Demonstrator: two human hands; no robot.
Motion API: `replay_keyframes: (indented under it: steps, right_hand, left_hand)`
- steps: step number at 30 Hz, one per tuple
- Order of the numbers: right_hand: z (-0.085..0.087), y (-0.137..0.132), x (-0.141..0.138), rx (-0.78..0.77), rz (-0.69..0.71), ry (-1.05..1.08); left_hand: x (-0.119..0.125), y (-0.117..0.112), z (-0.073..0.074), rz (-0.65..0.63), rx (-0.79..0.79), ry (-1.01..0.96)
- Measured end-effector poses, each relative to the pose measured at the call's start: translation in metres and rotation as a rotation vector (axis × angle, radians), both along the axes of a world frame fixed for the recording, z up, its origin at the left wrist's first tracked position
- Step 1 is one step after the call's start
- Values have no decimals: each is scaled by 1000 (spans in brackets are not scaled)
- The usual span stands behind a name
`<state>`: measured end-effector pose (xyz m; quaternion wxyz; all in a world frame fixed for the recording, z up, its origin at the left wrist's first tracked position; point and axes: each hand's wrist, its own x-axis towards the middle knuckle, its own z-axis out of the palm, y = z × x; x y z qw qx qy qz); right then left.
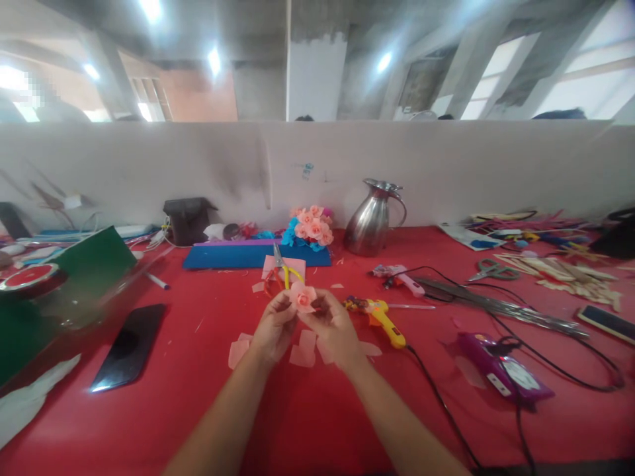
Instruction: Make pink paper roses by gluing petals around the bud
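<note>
the pink flower (pixel 303 298) sits between left grip (pixel 274 324) and right grip (pixel 333 324), both pinched closed on its sides.

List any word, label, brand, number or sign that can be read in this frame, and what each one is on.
No text can be read for certain.
Wall: small bluish markings, too blurred to read.
Purple box: white label, any print too blurred to read.
Pink flower: no lettering visible.
</note>
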<state>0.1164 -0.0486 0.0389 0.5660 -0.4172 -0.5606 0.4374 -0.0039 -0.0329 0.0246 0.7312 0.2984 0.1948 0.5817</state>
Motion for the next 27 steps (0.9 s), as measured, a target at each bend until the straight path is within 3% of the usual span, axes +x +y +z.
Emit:
replay_keyframes:
  steps: [4, 11, 18, 27]
  right_hand:
    - [1, 2, -3, 55, -71, -48]
    - [-2, 6, 2, -54, -74, 45]
    - [3, 5, 7, -56, -3, 77]
    - [14, 6, 18, 107, 61, -175]
  left_hand:
    - [3, 0, -1, 22, 24, 25]
    - [7, -1, 1, 126, 35, 160]
    - [-3, 0, 13, 47, -7, 171]
    - [-12, 2, 21, 38, 65, 186]
